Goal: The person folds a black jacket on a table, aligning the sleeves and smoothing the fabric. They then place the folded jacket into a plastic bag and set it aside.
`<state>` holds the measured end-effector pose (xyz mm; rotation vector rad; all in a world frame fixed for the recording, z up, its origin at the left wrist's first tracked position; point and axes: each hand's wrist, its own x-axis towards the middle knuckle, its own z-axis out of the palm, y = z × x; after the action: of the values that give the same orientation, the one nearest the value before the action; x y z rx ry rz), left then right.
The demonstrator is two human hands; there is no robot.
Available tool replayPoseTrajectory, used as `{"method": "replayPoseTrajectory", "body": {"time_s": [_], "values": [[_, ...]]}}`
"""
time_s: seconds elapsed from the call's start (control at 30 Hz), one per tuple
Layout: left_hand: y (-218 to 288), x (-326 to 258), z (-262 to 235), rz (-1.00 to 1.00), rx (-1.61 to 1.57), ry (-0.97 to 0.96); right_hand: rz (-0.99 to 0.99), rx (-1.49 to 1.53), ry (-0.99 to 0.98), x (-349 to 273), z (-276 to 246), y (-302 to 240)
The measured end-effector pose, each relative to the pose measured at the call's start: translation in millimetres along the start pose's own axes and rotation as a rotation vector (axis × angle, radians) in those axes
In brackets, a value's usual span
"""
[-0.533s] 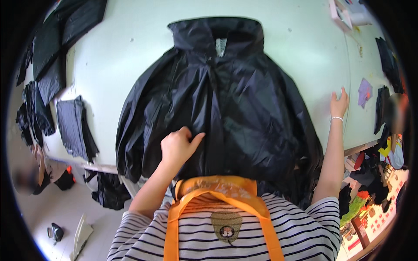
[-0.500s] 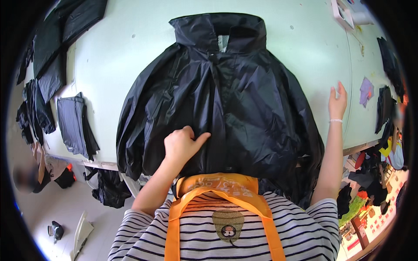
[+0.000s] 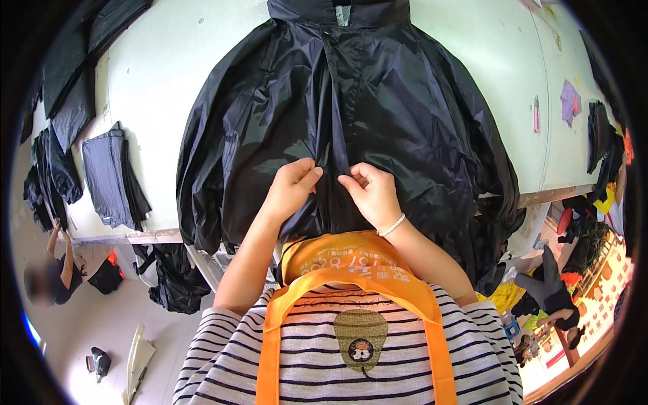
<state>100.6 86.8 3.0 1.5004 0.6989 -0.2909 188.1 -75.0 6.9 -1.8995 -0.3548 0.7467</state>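
- A black, shiny jacket (image 3: 344, 125), creased all over, spread flat beneath both hands.
- Its wide collar (image 3: 381, 12) lies beyond the hands, a pale label (image 3: 343, 15) inside.
- Loose vertical front folds (image 3: 329, 145) run between the left hand (image 3: 291, 187) and right hand (image 3: 373, 194).
- One sleeve (image 3: 202, 175) slopes down outside each hand.

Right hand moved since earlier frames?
Yes: the right hand moved left and downward in the view, judged against the small, irregular purple scrap, to the shiny black jacket.
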Motion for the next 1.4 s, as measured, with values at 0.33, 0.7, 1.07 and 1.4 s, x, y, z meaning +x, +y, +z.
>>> {"method": "replayPoseTrajectory", "body": {"time_s": [0.33,0.7,1.07,1.4], "values": [[35,-18,6,0.225,0.37,0.033,-0.078,0.103,0.041,-15,8,-18],[8,-26,4,0.571,0.593,0.319,0.028,0.154,-0.096,0,11,-1],[-76,-87,-32,-0.098,1.294,0.701,-0.054,-0.915,0.202,-49,-106,57],[-57,25,-104,0.148,1.245,0.851,-0.454,-0.924,0.188,136,-147,51]]}}
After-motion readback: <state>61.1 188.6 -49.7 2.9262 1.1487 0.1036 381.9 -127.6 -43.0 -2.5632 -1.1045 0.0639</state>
